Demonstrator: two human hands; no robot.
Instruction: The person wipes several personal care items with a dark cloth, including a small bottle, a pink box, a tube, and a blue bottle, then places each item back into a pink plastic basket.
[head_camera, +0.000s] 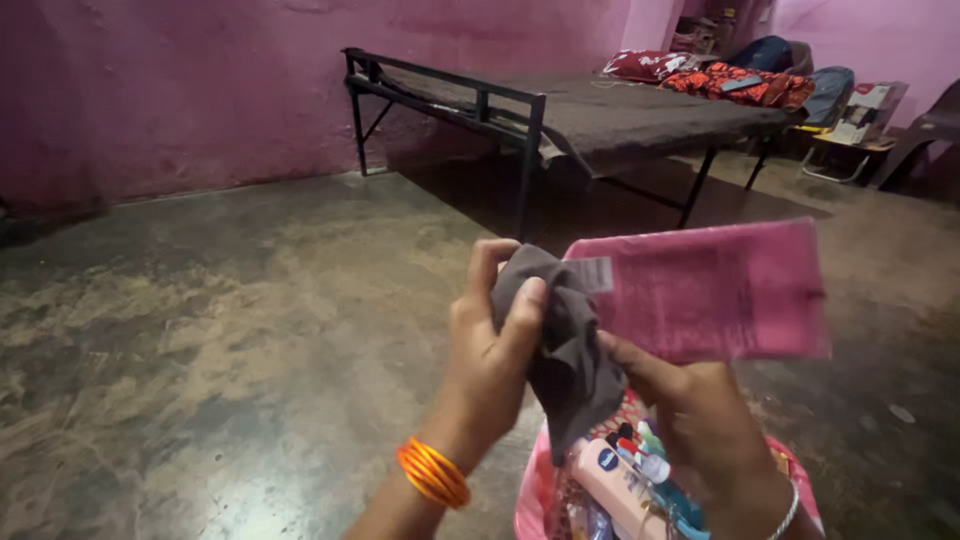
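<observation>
Grey cloth (565, 345) pinched by left hand (492, 350); right hand (700, 420) grips pink packet (715, 290) edge

Left hand (492, 345): closed on a grey cloth (565, 345), pressed against the packet.
Right hand (700, 420): a flat pink packet (710, 290) is gripped.
Below hands: pink basket (532, 490) of toiletries.
Background: metal-framed bed (600, 120), pink wall (200, 80).

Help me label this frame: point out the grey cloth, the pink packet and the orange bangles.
grey cloth (570, 365): head view, middle of the hanging folds.
pink packet (715, 290): head view, centre of its flat face.
orange bangles (433, 472): head view, on the left wrist.
</observation>
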